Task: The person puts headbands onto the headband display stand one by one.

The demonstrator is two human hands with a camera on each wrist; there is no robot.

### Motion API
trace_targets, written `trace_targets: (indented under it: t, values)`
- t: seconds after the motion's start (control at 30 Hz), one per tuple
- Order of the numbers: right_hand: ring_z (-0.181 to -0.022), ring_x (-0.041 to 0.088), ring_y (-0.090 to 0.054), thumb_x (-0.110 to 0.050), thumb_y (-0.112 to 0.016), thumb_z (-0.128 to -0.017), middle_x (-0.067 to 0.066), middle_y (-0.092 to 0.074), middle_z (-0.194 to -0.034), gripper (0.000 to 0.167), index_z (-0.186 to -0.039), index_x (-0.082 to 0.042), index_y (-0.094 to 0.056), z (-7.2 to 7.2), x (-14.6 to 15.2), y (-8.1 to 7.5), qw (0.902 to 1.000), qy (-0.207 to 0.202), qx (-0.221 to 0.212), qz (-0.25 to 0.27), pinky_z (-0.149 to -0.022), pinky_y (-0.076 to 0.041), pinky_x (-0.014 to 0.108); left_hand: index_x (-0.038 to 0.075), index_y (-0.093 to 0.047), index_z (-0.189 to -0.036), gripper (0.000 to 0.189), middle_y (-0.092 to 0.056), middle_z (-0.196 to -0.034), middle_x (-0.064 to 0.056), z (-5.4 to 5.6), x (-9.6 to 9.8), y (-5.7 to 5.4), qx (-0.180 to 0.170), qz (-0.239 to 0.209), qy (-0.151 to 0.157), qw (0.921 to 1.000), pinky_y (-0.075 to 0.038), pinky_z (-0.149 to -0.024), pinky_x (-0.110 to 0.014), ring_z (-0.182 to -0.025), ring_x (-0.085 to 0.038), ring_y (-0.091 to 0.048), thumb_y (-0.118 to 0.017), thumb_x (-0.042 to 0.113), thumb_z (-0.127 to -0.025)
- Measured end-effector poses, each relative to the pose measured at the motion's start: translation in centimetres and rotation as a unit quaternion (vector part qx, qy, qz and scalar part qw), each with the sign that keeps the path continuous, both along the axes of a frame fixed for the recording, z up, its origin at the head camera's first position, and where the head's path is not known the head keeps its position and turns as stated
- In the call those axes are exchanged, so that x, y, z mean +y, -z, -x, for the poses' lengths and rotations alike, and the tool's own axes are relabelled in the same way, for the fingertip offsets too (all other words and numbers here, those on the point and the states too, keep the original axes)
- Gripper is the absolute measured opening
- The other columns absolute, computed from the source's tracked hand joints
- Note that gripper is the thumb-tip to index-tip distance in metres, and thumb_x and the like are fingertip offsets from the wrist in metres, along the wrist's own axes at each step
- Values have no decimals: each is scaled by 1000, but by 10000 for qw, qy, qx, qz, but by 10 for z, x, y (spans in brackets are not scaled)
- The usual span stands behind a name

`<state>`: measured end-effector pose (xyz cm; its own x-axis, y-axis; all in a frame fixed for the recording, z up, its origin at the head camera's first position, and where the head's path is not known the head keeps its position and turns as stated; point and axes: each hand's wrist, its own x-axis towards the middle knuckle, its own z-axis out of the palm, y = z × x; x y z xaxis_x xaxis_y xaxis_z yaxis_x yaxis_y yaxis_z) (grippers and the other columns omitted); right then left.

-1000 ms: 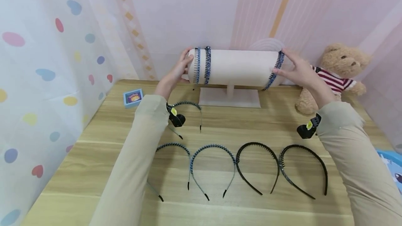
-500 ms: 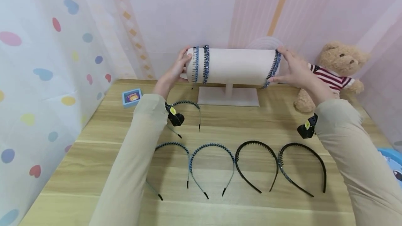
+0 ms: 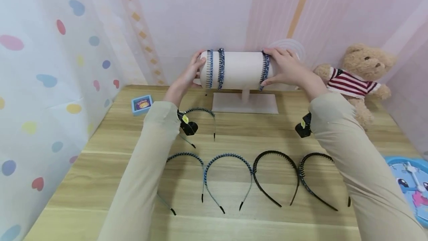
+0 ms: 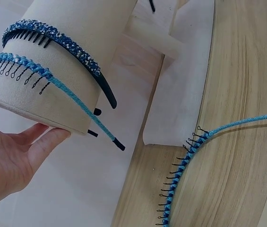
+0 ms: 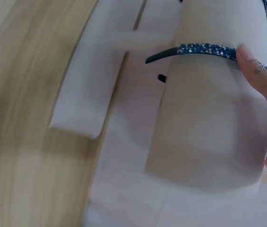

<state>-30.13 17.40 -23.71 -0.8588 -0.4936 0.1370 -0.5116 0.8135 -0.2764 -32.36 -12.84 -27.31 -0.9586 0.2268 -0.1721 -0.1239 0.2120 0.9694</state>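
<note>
A cream padded roll on a T-shaped display stand (image 3: pixel 242 68) carries three toothed headbands. At its left end, my left hand (image 3: pixel 188 71) holds the roll, also seen in the left wrist view with the fingertips at the end edge (image 4: pixel 10 156). Near it sit a light-blue braided headband (image 4: pixel 76 99) and a dark-blue sparkly headband (image 4: pixel 72 47). My right hand (image 3: pixel 289 68) grips another sparkly blue headband (image 3: pixel 265 66) right of the stand's post. In the right wrist view the thumb (image 5: pixel 254 68) presses on this headband; the other fingers are partly hidden behind the roll.
On the wooden table lie blue braided headbands (image 3: pixel 228 155) and black toothed headbands (image 3: pixel 275 152), in a front row, with one more blue headband (image 3: pixel 200 109) behind. A small blue box (image 3: pixel 142 105) stands left, a teddy bear (image 3: pixel 354 81) right, a blue cartoon item (image 3: pixel 409 185) front right.
My right hand has slid the sparkly headband leftward along the roll, from its right end to just right of the post. The left hand stays at the left end.
</note>
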Motion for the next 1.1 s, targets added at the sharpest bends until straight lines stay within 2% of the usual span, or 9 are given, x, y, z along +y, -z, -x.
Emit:
trace_targets:
  t: [0.2,0.43,0.6,0.73,0.83,0.93,1.1]
  values:
    - [-139,36,-16,-39,-76,-71,18,-22,-149,100,-144,-4,-19,10,-29,-7,9988,-233,-306,-307,-114,0,51,45,-8,-142,49,-29,-143,-11,-2,6,1,53,-52,27,10000,-37,-97,-57,-125,-35,-36,-28,46,-97]
    - [-139,37,-14,-39,-73,-74,15,-19,-152,99,-145,-4,-13,17,-55,-10,9955,-453,-706,-433,-114,3,50,44,-9,-142,49,-30,-143,-9,-2,10,5,11,-59,53,10000,-39,-96,-56,-125,-35,-38,-29,45,-97]
    - [-140,35,-11,-39,-72,-76,14,-15,-153,99,-146,-5,-10,18,-67,-12,9945,-421,-744,-607,-114,2,51,43,-10,-142,48,-30,-143,-9,-1,14,6,70,-76,74,9999,-39,-96,-56,-124,-35,-38,-29,45,-97]
    - [-141,34,-3,-40,-70,-78,14,-7,-154,102,-147,-5,-3,12,-65,-9,9943,-317,-737,-709,-114,4,52,44,-9,-142,49,-30,-143,-10,-1,17,7,5,-74,140,9999,-39,-96,-56,-125,-35,-37,-29,44,-97]
    - [-141,34,5,-42,-70,-77,13,4,-154,109,-147,-8,7,5,-51,-3,9965,-225,-769,-231,-113,9,51,43,-8,-142,50,-29,-143,-11,0,17,6,7,-88,164,9998,-38,-97,-57,-126,-35,-36,-29,44,-97]
    - [-141,33,8,-43,-73,-74,11,8,-154,115,-146,-12,11,-1,-24,2,9957,-25,-746,547,-112,9,52,43,-8,-142,50,-28,-144,-11,0,15,4,15,-73,150,9999,-36,-98,-57,-127,-35,-35,-28,45,-97]
    - [-139,37,-2,-26,-81,-67,17,0,-152,117,-146,-12,3,-10,37,12,9785,431,-627,1916,-110,-1,60,43,-7,-142,51,-28,-143,-12,0,9,-2,79,-64,75,9999,-36,-98,-57,-126,-34,-35,-28,45,-97]
